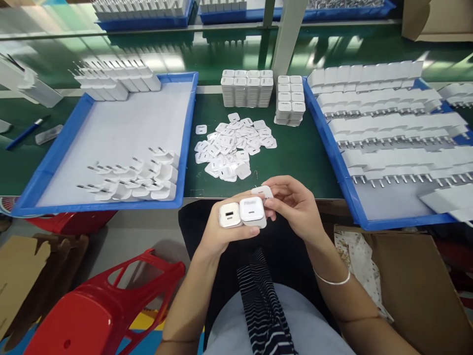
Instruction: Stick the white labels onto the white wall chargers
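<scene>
Over the person's lap, just off the near edge of the green bench (295, 158), two white chargers (252, 209) sit side by side in the left hand (215, 234), which grips both with fingers and thumb. The left charger shows two slots, one dark and larger; the right one has a face with a single slot. Next to them, the right hand (297, 209) pinches a small white cover (261, 192) between fingers and thumb, at the far right corner of the right charger. Beyond the hands, a loose pile of covers (231, 148) lies on the bench, and at its far side stand neat stacks of covers (247, 88), one group left of the other. To the left, a blue-rimmed tray (136, 128) carries chargers in a far group and a near group, metal pins up. To the right, another blue-rimmed tray (391, 207) holds several long rows of chargers. Left of the left tray lies a blue pen (25, 134). Below the bench are a red stool (81, 315) on the left and an open cardboard box (417, 286) on the right.
</scene>
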Demonstrator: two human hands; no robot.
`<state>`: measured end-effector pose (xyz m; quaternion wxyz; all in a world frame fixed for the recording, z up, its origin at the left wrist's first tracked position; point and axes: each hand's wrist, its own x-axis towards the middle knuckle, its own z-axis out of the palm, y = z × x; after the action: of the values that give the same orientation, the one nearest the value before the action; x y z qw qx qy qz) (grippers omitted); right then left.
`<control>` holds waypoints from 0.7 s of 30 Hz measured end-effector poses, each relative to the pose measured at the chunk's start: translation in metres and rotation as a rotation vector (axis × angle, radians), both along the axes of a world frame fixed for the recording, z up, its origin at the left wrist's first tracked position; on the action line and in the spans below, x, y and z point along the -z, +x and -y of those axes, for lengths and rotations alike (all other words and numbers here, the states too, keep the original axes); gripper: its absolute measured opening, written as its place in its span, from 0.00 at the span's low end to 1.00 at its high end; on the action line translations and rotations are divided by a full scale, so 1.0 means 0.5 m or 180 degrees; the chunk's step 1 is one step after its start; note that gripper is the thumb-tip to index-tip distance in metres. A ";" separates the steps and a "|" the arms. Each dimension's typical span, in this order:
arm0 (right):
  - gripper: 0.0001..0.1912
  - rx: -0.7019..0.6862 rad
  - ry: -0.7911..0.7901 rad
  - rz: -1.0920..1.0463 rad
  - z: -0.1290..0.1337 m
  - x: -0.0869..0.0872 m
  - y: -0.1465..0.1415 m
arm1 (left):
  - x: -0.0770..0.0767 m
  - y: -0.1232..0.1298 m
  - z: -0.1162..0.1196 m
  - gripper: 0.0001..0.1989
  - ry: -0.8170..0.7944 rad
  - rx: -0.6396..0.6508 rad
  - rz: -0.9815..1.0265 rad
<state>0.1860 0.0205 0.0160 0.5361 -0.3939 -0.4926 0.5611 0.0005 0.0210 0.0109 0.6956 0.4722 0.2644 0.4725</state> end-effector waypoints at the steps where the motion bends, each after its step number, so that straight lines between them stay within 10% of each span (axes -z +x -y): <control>1: 0.10 0.0088 0.0058 0.0100 0.000 0.001 -0.003 | -0.003 0.002 0.001 0.25 0.0136 -0.0050 -0.0160; 9: 0.16 0.1280 0.0262 0.0643 0.046 -0.050 0.010 | -0.019 0.010 0.006 0.25 0.1267 -0.0862 -0.1285; 21: 0.14 0.0250 -0.0331 0.0204 0.084 -0.067 -0.055 | 0.006 0.019 0.011 0.26 0.1519 -0.1049 -0.1570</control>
<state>0.1587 -0.0214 0.0494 0.5205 -0.4580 -0.4638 0.5515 0.0102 0.0155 0.0081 0.3962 0.6716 0.3788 0.4986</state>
